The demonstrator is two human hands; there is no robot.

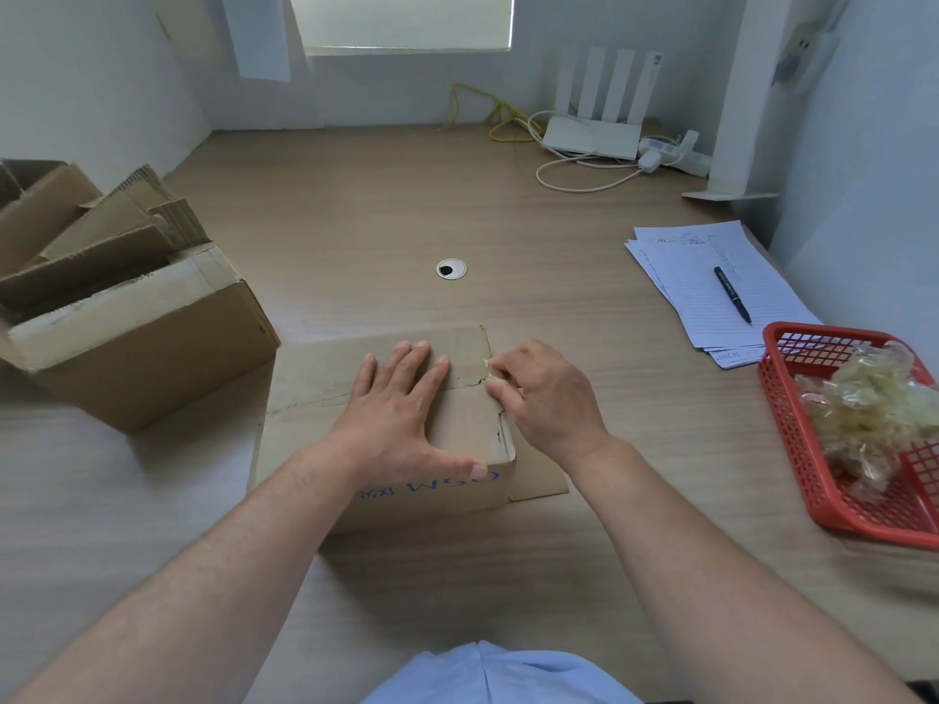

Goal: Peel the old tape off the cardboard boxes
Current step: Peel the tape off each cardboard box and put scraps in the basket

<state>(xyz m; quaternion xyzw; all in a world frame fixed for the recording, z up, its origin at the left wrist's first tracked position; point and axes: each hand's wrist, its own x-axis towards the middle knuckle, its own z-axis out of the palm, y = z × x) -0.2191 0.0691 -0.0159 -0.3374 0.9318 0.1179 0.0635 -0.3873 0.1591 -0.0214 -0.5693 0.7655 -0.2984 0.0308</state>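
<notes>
Upside-down blue print on the near side of the cardboard box (432, 500) reads roughly "GSM"; writing on the lined sheets (706, 276) is too small to read.

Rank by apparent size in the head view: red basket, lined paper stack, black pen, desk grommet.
1. red basket and lined paper stack: look alike; the basket is nearer and cut off by the frame, so unranked.
2. black pen
3. desk grommet

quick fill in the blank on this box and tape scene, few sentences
The left hand lies flat on the cardboard ____.
The right hand pinches a tape end at its ____ edge.
Crumpled tape fills the ____ basket.
The pen lies on the ____.
Answers: box; right; red; papers.
</notes>
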